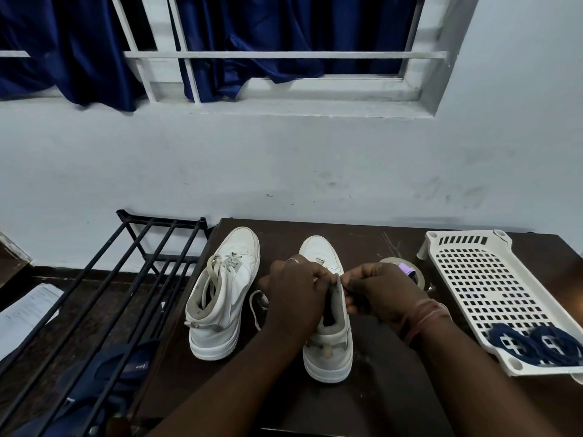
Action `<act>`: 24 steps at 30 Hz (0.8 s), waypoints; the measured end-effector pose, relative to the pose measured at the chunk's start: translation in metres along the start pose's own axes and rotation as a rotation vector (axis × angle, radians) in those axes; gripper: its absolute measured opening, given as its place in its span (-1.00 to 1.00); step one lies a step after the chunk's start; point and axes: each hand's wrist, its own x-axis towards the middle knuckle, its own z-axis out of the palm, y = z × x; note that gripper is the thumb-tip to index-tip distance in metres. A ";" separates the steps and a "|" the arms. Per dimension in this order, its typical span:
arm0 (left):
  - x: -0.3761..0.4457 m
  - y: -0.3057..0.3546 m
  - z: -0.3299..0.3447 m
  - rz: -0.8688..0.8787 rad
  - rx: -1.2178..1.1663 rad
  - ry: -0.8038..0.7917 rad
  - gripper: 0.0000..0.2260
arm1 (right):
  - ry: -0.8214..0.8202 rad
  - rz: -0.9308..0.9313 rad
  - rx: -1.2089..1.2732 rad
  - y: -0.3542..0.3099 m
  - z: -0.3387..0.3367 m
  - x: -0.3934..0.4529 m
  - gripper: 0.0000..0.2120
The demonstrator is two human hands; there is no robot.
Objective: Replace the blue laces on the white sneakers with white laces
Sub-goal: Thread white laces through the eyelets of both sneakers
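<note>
Both forearms reach in from the bottom edge and meet over the right sneaker point(328, 348), which stands upright on the dark table point(372, 402) with its toe pointing toward the wall. The left hand point(295, 293) comes in from the left, its back turned up, a ring on one finger, fingers curled and clamped on the shoe's tongue and collar. The right hand point(378, 291), with threads wound around its wrist, faces it across the opening; its fingertips pinch at the top edge of the tongue, though whether a lace end sits between them cannot be told. A loose white lace point(257, 307) trails from under the left hand onto the table, between the two shoes.

Just to the left stands the left sneaker point(220, 298), upright, already threaded with a pale lace and touched by neither hand. Behind the right hand lies a roll of tape point(410, 272), partly hidden. Further right, a white perforated tray point(485, 279) rests on the table, and the two coiled blue laces point(536, 345) lie at its near end, side by side. Beside the table on the left is a black metal rack point(132, 279), with papers point(28, 313) on the floor beyond it. Dark blue curtains point(268, 39) hang in the barred window above.
</note>
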 end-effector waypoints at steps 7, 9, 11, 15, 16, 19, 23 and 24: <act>-0.001 0.001 -0.007 -0.009 -0.020 -0.045 -0.87 | 0.068 0.047 -0.143 0.001 0.001 0.006 -0.89; -0.002 -0.003 -0.007 -0.010 0.054 -0.071 -0.74 | 0.141 -0.002 -0.191 -0.005 -0.008 0.009 -0.86; 0.000 -0.010 -0.008 -0.042 0.055 -0.080 -0.66 | 0.268 -0.069 0.100 -0.015 -0.016 0.010 -0.82; 0.008 -0.027 -0.010 -0.141 -0.093 -0.134 -0.66 | 0.578 -0.313 0.504 -0.028 -0.032 0.003 -0.78; 0.009 -0.029 -0.011 -0.159 -0.125 -0.143 -0.66 | 0.653 -0.339 0.366 -0.027 -0.034 0.003 -0.78; 0.011 -0.033 -0.012 -0.180 -0.174 -0.155 -0.59 | 0.580 -0.355 -0.238 -0.016 -0.032 -0.001 -0.89; 0.009 -0.032 -0.013 -0.200 -0.179 -0.192 -0.60 | 0.099 -0.274 -0.796 -0.001 -0.010 -0.006 -0.81; 0.009 -0.033 -0.013 -0.196 -0.173 -0.196 -0.64 | 0.066 -0.259 -0.815 -0.002 -0.009 -0.008 -0.71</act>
